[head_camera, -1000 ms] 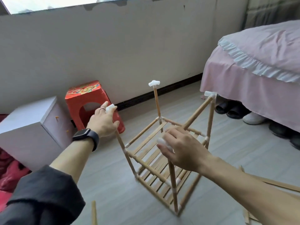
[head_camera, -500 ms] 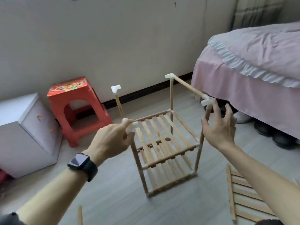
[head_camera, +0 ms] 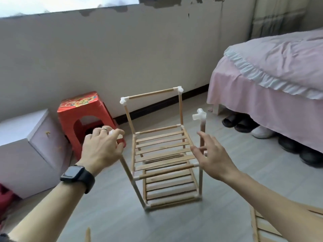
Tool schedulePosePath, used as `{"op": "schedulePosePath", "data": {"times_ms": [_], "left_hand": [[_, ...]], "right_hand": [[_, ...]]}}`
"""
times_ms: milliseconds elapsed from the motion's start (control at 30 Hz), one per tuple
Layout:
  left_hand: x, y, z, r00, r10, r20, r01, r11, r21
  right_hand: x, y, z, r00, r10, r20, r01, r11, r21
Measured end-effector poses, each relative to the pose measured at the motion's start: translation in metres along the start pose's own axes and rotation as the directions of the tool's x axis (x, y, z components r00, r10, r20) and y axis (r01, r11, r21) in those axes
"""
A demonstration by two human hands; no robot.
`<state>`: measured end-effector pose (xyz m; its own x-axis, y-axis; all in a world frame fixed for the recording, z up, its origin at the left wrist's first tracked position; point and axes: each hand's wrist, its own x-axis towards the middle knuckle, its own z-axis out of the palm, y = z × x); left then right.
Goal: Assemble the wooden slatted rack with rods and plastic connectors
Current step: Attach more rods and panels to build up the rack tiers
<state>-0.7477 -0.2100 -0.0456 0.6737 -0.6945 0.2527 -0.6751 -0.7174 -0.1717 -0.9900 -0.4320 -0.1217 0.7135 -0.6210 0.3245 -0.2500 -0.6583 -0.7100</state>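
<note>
The wooden slatted rack (head_camera: 162, 151) stands upright on the floor with two slatted shelves, four upright rods and white plastic connectors. A top rod (head_camera: 152, 92) joins the two far uprights. My left hand (head_camera: 101, 147) grips the white connector on the near left upright. The near right upright carries a bare white connector (head_camera: 199, 116). My right hand (head_camera: 213, 158) hovers with fingers spread just in front of that upright, holding nothing.
A red plastic stool (head_camera: 83, 117) and a white cabinet (head_camera: 26, 147) stand left of the rack against the wall. A pink-covered bed (head_camera: 272, 88) with shoes under it fills the right. A loose slatted panel (head_camera: 272, 227) lies at lower right; a rod tip (head_camera: 87, 234) shows at the bottom.
The rack has been turned, so the top rod now spans the far side. My right hand has let go of the right upright and drawn back; my left hand still holds the near left post.
</note>
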Motion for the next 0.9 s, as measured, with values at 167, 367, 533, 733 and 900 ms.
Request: {"op": "schedulePosePath", "data": {"times_ms": [167, 367, 533, 733, 900], "left_hand": [[-0.011, -0.005, 0.027, 0.998, -0.044, 0.033, 0.054, 0.893, -0.446], [0.001, -0.003, 0.049, 0.984, -0.176, 0.042, 0.136, 0.568, -0.812], [0.0, 0.003, 0.062, 0.97, -0.233, -0.067, 0.055, 0.479, -0.876], [0.002, -0.006, 0.072, 0.974, -0.224, -0.029, 0.061, 0.384, -0.921], [-0.012, -0.009, 0.099, 0.97, -0.243, 0.032, 0.102, 0.28, -0.955]], "right_hand": [[0.058, 0.009, -0.003, 0.977, 0.117, -0.176, -0.11, 0.993, 0.049], [0.095, 0.012, 0.023, 0.982, 0.091, -0.168, -0.092, 0.996, -0.003], [0.094, 0.03, 0.02, 0.966, -0.024, -0.256, -0.005, 0.994, -0.11], [0.086, 0.023, 0.024, 0.972, -0.025, -0.234, -0.016, 0.985, -0.171], [0.044, 0.031, 0.049, 0.938, -0.249, -0.239, 0.073, 0.82, -0.568]]}}
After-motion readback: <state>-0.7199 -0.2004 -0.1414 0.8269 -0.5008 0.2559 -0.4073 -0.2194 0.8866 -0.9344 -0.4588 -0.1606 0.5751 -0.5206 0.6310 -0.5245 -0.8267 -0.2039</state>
